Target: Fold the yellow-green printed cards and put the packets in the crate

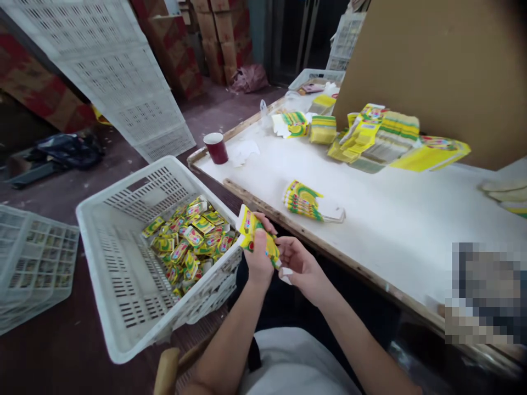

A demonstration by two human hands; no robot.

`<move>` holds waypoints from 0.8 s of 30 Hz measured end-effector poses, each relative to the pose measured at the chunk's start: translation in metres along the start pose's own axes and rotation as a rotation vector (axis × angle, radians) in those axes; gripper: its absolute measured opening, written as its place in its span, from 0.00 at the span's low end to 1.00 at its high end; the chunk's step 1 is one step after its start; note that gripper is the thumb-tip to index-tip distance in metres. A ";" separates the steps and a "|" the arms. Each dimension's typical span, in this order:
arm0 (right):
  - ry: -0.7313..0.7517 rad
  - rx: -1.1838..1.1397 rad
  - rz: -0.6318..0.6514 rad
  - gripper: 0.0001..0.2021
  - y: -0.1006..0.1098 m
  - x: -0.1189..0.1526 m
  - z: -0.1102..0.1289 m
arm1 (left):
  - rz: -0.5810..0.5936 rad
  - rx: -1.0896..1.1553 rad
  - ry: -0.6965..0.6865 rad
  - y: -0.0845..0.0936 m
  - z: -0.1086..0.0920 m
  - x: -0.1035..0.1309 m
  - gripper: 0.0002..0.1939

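My left hand is wrapped around a small yellow-and-green printed carton, thumb on its face, held tilted above my lap. Close against the carton's lower end, my right hand has its fingers bent, and a white paper flap shows at its thumb. Whether that flap is joined to the carton cannot be made out. To the left, a white plastic crate holds a heap of similar filled-looking cartons. A fanned stack of flat cartons lies on the white table beyond my hands.
A dark red mug stands at the table's left corner. Piles of flat cartons lie farther back, before a big cardboard sheet. Stacked white crates rise at the left, with another crate below. A wooden chair part is near.
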State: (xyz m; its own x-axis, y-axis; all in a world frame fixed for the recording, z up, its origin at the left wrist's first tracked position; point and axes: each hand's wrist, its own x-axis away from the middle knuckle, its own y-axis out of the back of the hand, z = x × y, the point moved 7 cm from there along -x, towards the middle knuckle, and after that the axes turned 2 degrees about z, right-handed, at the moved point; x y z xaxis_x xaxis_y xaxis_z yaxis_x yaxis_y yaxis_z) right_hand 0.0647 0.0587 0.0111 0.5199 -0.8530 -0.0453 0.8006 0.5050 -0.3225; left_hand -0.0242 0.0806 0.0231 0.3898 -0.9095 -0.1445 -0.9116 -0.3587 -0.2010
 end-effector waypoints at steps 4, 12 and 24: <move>-0.005 0.077 -0.047 0.25 0.007 -0.003 -0.005 | -0.041 -0.194 0.014 0.008 -0.005 -0.001 0.18; 0.065 0.238 -0.325 0.07 0.062 0.004 0.023 | 0.178 -0.135 0.046 0.001 0.001 0.003 0.10; 0.532 1.269 -0.190 0.18 0.033 0.035 0.088 | 0.677 -0.694 -0.128 -0.022 -0.028 0.015 0.35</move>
State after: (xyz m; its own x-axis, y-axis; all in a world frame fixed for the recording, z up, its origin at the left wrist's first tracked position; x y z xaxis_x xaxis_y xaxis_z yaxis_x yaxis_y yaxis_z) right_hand 0.1351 0.0571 0.0818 0.4282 -0.7238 -0.5410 0.7146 -0.0952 0.6930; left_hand -0.0022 0.0689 0.0524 -0.2704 -0.9537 -0.1318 -0.8062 0.1495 0.5724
